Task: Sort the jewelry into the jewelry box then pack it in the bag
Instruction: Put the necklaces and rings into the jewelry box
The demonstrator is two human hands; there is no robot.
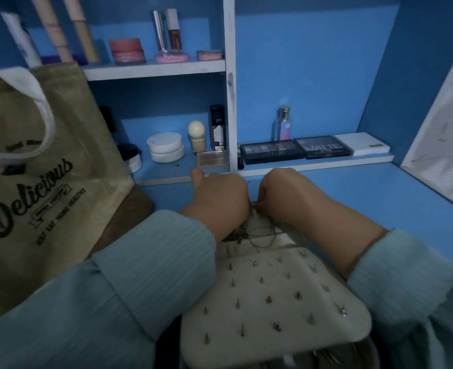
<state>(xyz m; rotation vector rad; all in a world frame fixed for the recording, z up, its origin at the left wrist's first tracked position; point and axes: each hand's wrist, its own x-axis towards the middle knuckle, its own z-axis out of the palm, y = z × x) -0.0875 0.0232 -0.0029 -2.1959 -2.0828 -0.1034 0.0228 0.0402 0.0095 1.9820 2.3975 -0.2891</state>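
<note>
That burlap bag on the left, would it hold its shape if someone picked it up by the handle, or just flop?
Probably a bit of both. The bag stands upright by itself, so the weave seems fairly stiff. Its handle droops in a soft loop, so that part likely flops. It looks empty and creased, so it is probably light and may tip if pushed.

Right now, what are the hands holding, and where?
Both the left hand and right hand seem to pinch the tangled thin chains near their far end; the fingertips are hidden.
</note>
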